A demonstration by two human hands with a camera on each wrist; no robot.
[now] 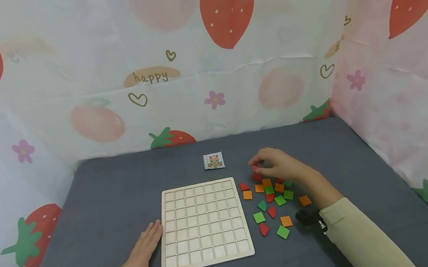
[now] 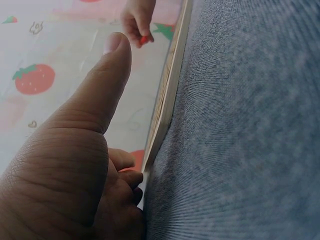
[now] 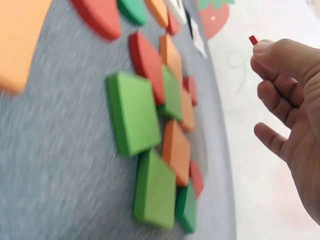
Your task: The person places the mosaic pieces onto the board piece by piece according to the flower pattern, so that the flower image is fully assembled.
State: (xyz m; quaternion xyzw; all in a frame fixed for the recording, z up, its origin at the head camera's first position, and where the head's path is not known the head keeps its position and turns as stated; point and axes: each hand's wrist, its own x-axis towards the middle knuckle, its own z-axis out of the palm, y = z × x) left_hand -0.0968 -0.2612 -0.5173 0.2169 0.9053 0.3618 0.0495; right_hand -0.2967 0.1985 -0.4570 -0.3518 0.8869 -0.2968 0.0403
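Observation:
In the head view, my right hand (image 1: 281,165) is above the far side of a scatter of small coloured tiles, pinching a red tile (image 3: 253,40) between thumb and fingertips. The right wrist view shows that tile lifted off the table. My left hand (image 1: 138,265) rests at the left side of a pale wooden grid board (image 1: 208,264), fingers extended along its edge and thumb by its near left corner. The board's cells hold no tiles. Right of the board lie green tiles (image 1: 283,232), orange tiles (image 1: 286,221) and red rounded tiles (image 1: 264,229), some overlapping.
A small printed pattern card (image 1: 213,161) lies beyond the board on the grey cloth-covered table (image 1: 131,180). Strawberry-print curtains (image 1: 178,106) stand round the back and sides. A dark strap (image 1: 308,217) is at my right wrist.

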